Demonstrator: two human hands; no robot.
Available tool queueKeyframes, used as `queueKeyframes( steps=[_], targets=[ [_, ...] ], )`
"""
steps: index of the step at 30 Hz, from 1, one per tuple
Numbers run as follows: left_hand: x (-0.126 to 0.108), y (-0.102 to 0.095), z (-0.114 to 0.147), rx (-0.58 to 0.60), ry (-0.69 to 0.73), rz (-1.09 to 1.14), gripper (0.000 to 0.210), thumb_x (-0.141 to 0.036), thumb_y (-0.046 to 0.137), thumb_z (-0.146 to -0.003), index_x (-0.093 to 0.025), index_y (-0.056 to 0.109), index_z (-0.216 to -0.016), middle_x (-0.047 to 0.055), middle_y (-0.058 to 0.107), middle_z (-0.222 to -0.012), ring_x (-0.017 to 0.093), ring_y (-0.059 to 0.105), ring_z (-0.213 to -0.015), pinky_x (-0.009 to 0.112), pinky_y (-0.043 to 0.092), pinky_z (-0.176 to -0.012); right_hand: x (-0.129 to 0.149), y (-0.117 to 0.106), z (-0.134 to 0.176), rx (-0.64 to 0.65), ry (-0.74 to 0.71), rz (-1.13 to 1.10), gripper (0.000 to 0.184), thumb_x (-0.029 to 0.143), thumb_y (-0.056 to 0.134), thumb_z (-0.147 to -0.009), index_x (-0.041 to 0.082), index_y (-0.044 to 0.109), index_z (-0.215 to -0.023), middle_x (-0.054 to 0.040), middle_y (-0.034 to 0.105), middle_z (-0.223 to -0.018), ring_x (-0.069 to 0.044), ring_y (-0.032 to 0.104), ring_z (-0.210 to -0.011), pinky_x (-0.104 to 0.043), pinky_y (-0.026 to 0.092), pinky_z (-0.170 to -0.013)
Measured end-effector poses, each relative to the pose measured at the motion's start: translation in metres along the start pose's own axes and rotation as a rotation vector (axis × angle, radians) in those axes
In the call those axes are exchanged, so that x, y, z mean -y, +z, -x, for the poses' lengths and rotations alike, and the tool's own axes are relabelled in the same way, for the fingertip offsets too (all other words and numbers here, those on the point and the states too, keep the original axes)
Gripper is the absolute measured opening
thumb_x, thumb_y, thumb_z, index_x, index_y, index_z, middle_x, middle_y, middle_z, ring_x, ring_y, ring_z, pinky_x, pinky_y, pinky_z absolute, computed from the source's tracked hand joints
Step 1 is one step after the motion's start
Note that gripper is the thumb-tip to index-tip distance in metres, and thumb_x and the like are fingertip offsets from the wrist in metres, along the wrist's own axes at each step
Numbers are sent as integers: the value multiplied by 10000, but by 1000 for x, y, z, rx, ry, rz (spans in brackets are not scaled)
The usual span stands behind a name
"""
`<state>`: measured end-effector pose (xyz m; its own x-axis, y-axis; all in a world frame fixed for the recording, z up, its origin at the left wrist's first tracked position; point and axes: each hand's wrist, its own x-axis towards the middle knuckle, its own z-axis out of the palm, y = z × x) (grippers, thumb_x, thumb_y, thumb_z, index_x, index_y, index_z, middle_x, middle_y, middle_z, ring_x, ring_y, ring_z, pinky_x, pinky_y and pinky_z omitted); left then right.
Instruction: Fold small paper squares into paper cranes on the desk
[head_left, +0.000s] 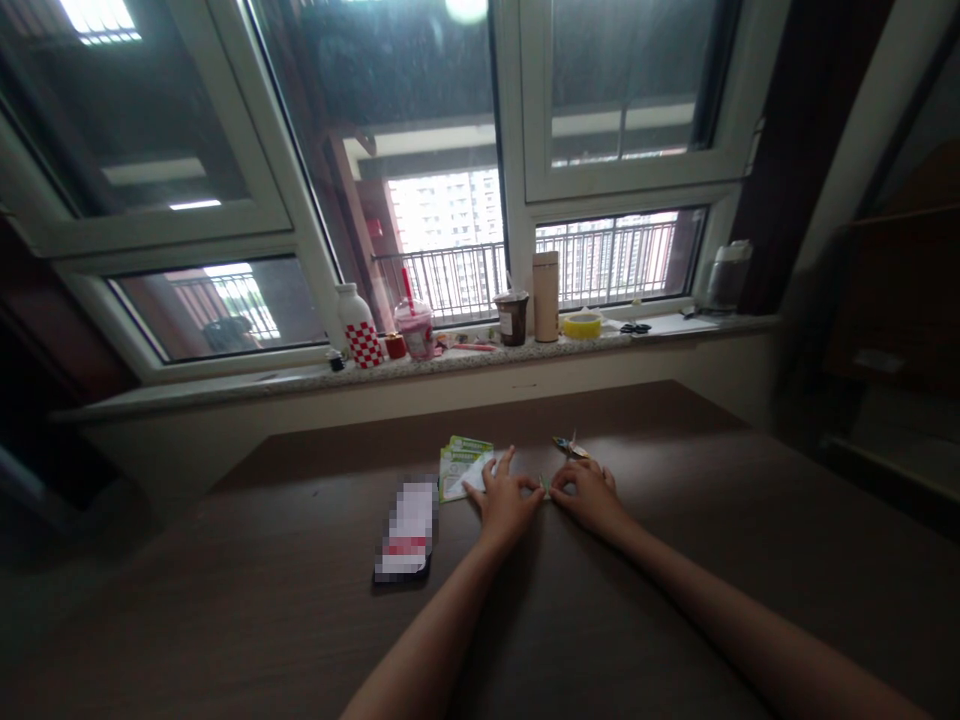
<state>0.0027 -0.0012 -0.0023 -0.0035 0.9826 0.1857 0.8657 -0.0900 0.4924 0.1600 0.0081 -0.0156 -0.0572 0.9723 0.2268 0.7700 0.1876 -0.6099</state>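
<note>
Small green piece (545, 488) between my hands

My left hand (512, 502) and right hand (591, 496) each pinch it, fingertips nearly meeting; it shows green, finer details too small to tell; green-and-white packets (454, 464) lie by my left hand on the brown bench (300, 620).

The head camera looks down across a table (300, 530) toward windows (420, 90).

Homelike room — table (300, 650), cluttered windowsill (187, 393)

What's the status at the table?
Left hand, right hand pinching small greenish piece. Green packets, phone left of it. Small item just beyond right hand, seemingly not blocking.
</note>
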Motion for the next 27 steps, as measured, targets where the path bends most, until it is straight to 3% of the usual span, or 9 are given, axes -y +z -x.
queueKeyframes(
  steps=[9,16,21,27],
  targets=[
    [-5,-2,0,27,-13,-17,78,-358,698,-820,-319,765,-814,-71,336,-1599,372,230,-1469,808,61,-1081,4,2,0,-26,54,19,120,318,658,-809,249,695,-718,-19,717,-1053,-273,524,-1194,-531,245,-1083],
    [-6,-1,5,-59,18,-36,165,-339,710,-817,-343,704,-982,-31,383,-1572,361,265,-1455,825,101,-1062,5,2,0,-13,80,8,101,318,669,-784,242,680,-719,-25,710,-1026,-281,521,-1188,-510,249,-1082],
    [-5,0,7,-60,25,-20,53,-357,725,-812,-361,753,-857,-54,405,-1555,368,267,-1447,825,71,-1058,0,7,1,-44,77,40,101,335,660,-781,235,666,-768,-43,693,-1006,-276,528,-1164,-461,293,-1062],
    [-5,-4,7,-32,18,-53,94,-408,706,-815,-380,786,-856,-67,409,-1557,378,276,-1439,796,25,-1090,-5,7,2,-70,23,36,91,334,655,-786,248,678,-801,-29,693,-1010,-267,542,-1128,-424,323,-1032]
  ],
)
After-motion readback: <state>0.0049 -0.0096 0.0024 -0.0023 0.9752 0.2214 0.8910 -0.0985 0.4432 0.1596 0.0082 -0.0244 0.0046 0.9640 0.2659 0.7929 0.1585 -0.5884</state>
